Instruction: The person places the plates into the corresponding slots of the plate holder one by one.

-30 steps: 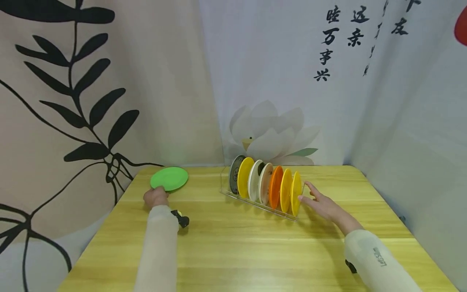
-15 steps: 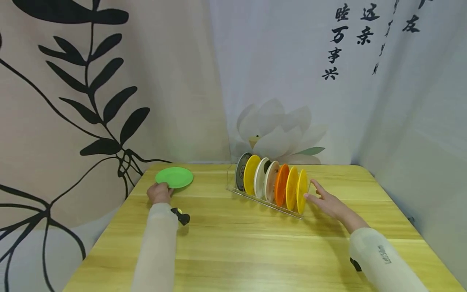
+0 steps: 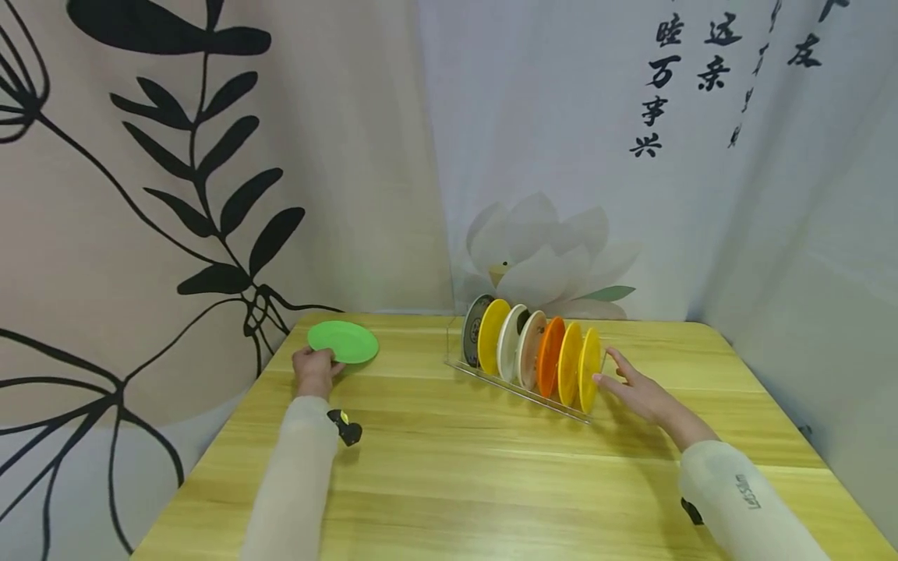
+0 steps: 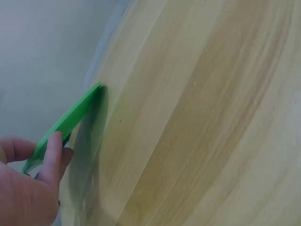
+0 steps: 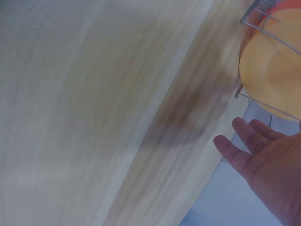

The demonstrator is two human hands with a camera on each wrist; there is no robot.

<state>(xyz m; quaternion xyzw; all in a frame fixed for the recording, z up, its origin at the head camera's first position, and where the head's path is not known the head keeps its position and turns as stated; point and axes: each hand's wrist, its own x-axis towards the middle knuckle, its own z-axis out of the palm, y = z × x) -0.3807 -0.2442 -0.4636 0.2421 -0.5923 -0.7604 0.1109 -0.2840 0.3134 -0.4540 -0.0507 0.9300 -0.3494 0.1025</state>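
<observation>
At the back left of the table, my left hand (image 3: 313, 372) pinches the near rim of a round green plate (image 3: 344, 341). In the left wrist view the green plate (image 4: 70, 117) is seen nearly edge-on, tilted, its far edge close over the wood with a shadow beneath. My right hand (image 3: 641, 396) is at the right end of a wire rack (image 3: 515, 393), fingers extended beside the last yellow plate (image 3: 589, 370). The right wrist view shows the right hand (image 5: 268, 160) with its fingers spread and nothing gripped, near the yellow plate (image 5: 273, 61); its thumb is hidden there.
Several plates stand upright in the rack: a dark patterned one (image 3: 475, 331), yellow ones, white ones, a pinkish one (image 3: 532, 349) and an orange one (image 3: 550, 357). The wooden table (image 3: 477, 483) meets curtains (image 3: 365, 195) at the back and right.
The head view has turned a little left, so everything sits farther right in it. My left hand keeps hold of the green plate, a finger now showing under its near edge. The right hand stays beside the rack.
</observation>
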